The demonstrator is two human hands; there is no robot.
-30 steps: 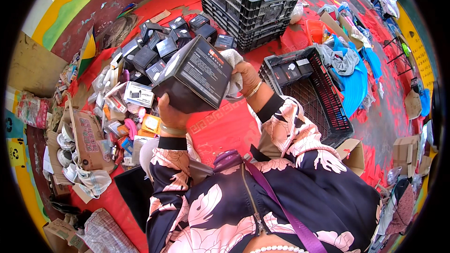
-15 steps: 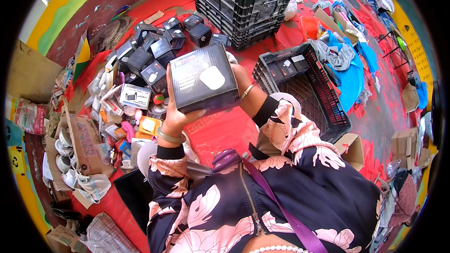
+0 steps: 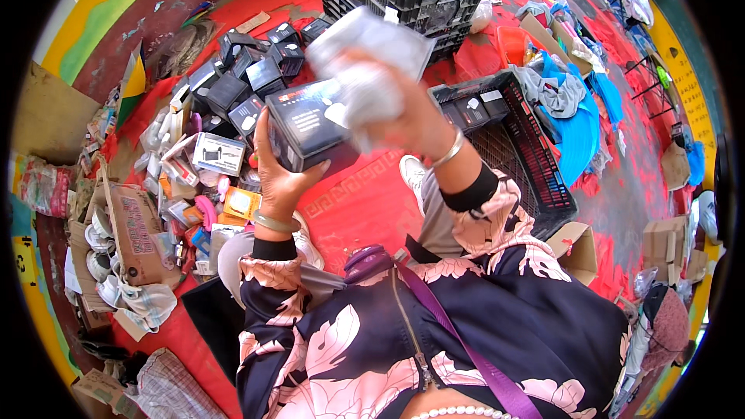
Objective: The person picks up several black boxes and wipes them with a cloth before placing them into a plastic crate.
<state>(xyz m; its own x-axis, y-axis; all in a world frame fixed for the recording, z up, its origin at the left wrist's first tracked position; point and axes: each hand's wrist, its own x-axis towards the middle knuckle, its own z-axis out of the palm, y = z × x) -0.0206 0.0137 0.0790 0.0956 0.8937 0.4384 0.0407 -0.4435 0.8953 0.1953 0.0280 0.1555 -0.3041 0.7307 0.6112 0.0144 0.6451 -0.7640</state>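
My left hand (image 3: 278, 185) grips a black cardboard box (image 3: 304, 126) with a pale rounded picture on its top, holding it up in front of me. At the right side of the box is my right hand (image 3: 423, 126), smeared by motion, with a whitish-grey cloth (image 3: 379, 37) bunched in it. The cloth fans out beyond the fingers and hides part of the box. Whether it touches the box cannot be made out. Past my left hand lies a heap of similar black boxes (image 3: 227, 93) on the red floor covering.
To the right sits a black plastic crate (image 3: 535, 167) with a few black boxes inside. Behind stands a stack of black crates (image 3: 403, 0). Mixed packaged goods (image 3: 220, 154) and a cardboard carton (image 3: 140, 237) are at left. Blue sheeting (image 3: 578, 143) lies beyond the crate.
My right hand has come off the box's right side and swung, blurred, with the cloth now spread above it. The box has shifted slightly left and tilted in my left hand.
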